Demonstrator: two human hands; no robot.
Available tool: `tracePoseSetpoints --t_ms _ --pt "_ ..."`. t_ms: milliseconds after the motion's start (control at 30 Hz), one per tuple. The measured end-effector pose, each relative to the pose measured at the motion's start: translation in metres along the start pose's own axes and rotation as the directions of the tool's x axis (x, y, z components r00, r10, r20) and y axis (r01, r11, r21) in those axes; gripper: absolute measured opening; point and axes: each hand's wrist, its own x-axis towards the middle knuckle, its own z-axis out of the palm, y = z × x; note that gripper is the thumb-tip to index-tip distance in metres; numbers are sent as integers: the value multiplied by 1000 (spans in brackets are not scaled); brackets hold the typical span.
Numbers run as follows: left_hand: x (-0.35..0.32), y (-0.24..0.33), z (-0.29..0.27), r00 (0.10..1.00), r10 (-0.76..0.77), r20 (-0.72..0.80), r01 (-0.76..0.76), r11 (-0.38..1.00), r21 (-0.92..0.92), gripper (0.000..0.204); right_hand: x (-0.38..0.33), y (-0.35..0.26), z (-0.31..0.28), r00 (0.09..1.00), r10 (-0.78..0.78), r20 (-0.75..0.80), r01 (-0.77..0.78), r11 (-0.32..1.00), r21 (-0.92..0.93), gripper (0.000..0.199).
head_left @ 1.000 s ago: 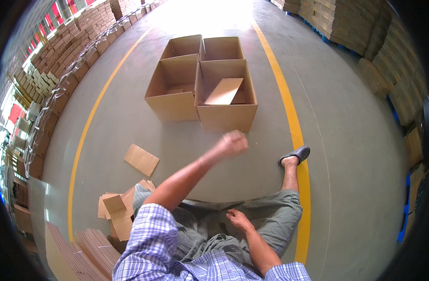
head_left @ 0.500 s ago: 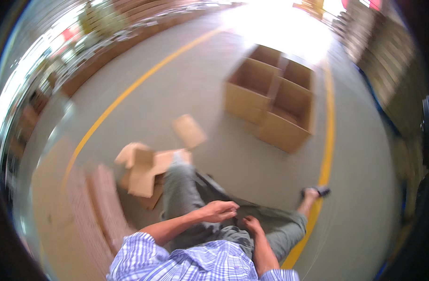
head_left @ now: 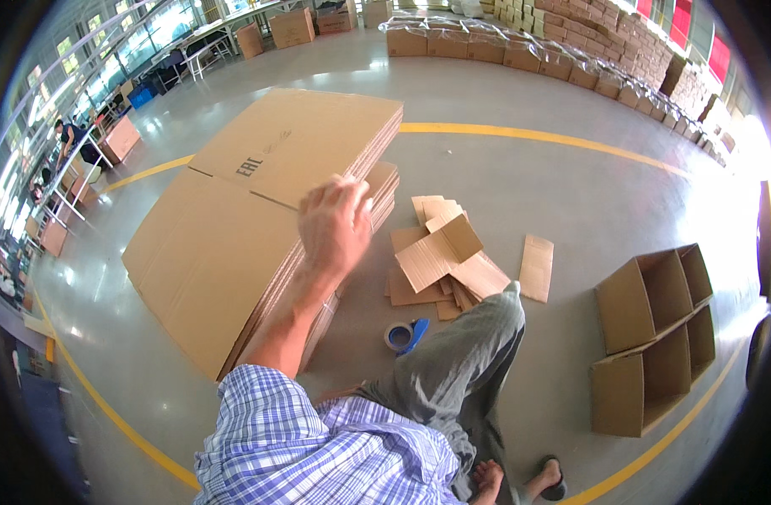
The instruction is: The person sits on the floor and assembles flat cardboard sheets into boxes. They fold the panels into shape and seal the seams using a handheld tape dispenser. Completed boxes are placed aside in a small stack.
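My left hand (head_left: 335, 225) is raised at the near right edge of a tall stack of flattened cardboard boxes (head_left: 225, 252). Its fingers are bent and smeared by motion, so whether they grip the edge cannot be told. Down beside my right thigh, my right hand (head_left: 488, 478) has its fingers curled in, with nothing seen in them. A tape dispenser (head_left: 415, 335) with a blue handle and a roll of tape lies on the floor by my left knee. Just beyond it are loose cardboard pieces (head_left: 440, 252) in a heap.
Open cardboard boxes (head_left: 618, 391) stand joined in a block at the right. One flat cardboard piece (head_left: 537, 268) lies apart on the floor. Yellow floor lines (head_left: 537, 133) cross behind. Wrapped cartons (head_left: 486, 46) line the back; a person (head_left: 69, 139) is at a far-left table.
My view and body have turned to the left, bringing the flattened box stack in front. My left hand has moved from my lap up to the stack's edge; my right hand stays low.
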Motion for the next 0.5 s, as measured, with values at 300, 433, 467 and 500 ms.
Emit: tracePoseSetpoints --t_ms 300,433,467,500 --pt "-22 -88 -30 737 -409 537 288 910 298 68 17 -10 31 985 -90 144 79 993 83 22" --pt "-22 -139 -57 638 -390 664 370 911 180 82 7 -14 33 968 -128 217 116 991 67 21" --pt "-24 -149 -64 621 -390 680 402 903 151 84 4 -15 32 958 -158 240 134 985 113 20" --pt "-26 -161 -74 602 -402 690 442 887 131 85 2 -15 32 965 -164 203 140 982 129 18"
